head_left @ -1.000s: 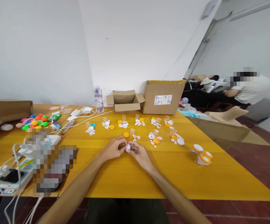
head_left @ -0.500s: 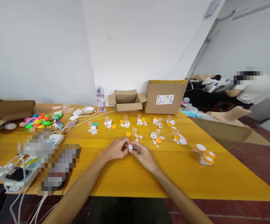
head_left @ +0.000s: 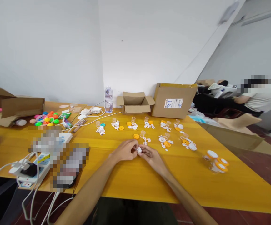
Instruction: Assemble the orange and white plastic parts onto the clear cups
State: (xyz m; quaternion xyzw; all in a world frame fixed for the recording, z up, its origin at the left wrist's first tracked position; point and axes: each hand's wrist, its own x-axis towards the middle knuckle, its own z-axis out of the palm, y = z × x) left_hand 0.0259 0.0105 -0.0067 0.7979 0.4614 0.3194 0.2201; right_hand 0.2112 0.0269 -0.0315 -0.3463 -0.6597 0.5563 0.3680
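Observation:
Between my fingertips is a small round white plastic part (head_left: 138,150), held just above the yellow table (head_left: 126,184). My left hand (head_left: 126,150) pinches it from the left, and my right hand (head_left: 152,157) closes on its right side. Fingers cover much of the part, so its details are hidden. Just beyond my hands lie an orange ring-shaped cap (head_left: 136,136), a clear plastic cup (head_left: 143,134) and several small white pieces with dark spots (head_left: 145,140). To the right, another orange cap (head_left: 167,144) rests beside a white disc (head_left: 162,138).
More clusters of cups, caps and white pieces run along the back. Capped clear containers (head_left: 212,154) stand at right. Behind are an open carton (head_left: 135,108), a closed carton (head_left: 174,103) and a bottle (head_left: 108,100). At left are a power strip (head_left: 38,168) and colourful balls (head_left: 47,119). Someone sits far right.
The whole view has shifted, so the table and my hands appear farther right. Both hands keep hold of the white part, with little change in their grip.

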